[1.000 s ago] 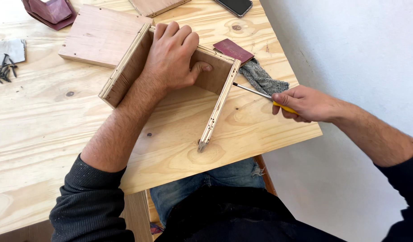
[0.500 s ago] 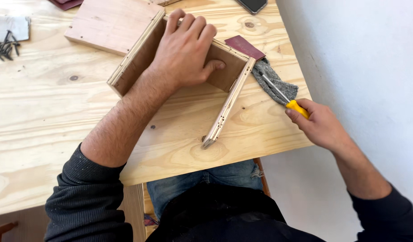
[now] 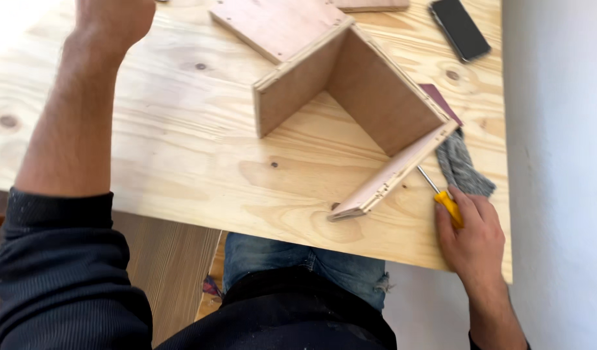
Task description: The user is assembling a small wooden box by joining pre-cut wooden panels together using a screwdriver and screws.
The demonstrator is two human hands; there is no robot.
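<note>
The left hand [image 3: 113, 19] ran off the top edge, so its fingers could not be seen. The right hand [image 3: 472, 236] covered most of the yellow-handled screwdriver [image 3: 441, 194], whose tip was hidden behind the wooden box frame [image 3: 350, 110]. A dark red sheet [image 3: 441, 100], possibly sandpaper, lay mostly hidden behind the frame. A flat board [image 3: 370, 4] was cut off at the top.

A woodworking bench: pine tabletop [image 3: 181, 162], plywood box [image 3: 350, 104], screwdriver [image 3: 441, 198].

Dark ribbed sleeves, blue jeans
</note>
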